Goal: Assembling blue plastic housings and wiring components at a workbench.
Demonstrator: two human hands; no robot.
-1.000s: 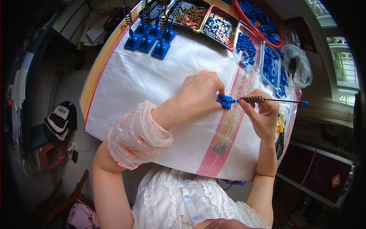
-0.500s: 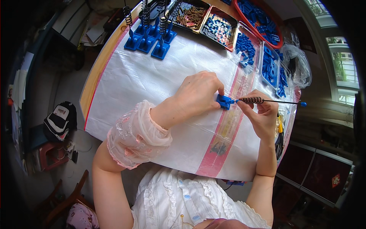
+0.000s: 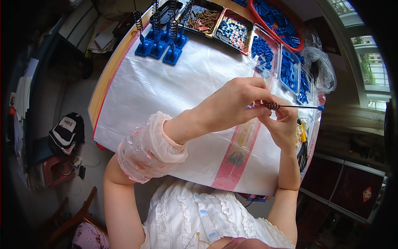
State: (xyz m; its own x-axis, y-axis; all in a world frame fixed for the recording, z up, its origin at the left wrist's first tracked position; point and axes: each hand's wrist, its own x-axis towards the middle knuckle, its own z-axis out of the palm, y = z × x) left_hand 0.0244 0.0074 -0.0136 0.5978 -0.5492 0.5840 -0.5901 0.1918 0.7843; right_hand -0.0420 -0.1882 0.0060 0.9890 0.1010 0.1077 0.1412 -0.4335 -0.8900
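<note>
A thin black rod [image 3: 300, 107] with a coiled spring [image 3: 272, 106] around it and a blue tip [image 3: 321, 108] lies crosswise between my hands, above the sheet. The fingers of my left hand [image 3: 236, 103] are closed at the spring's left end, where a small blue part [image 3: 249, 107] peeks out; the blue base seen before is mostly or wholly hidden there. My right hand [image 3: 282, 124] pinches the spring from the right, its fingertips touching or almost touching the left ones. The rod's tip sticks out past my right hand.
Several finished-looking blue bases with springs [image 3: 157, 49] stand at the far left. Along the far edge are a tray of brass screws [image 3: 203, 20], a tray of nuts [image 3: 233, 31], boxes of blue parts [image 3: 262, 52] and a red basin [image 3: 296, 46]. Yellow-handled pliers [image 3: 304, 136] lie at right.
My left hand has moved right, from the blue base onto the spring's end, close against my right hand. The base has gone out of sight; the rod has shifted slightly left.
</note>
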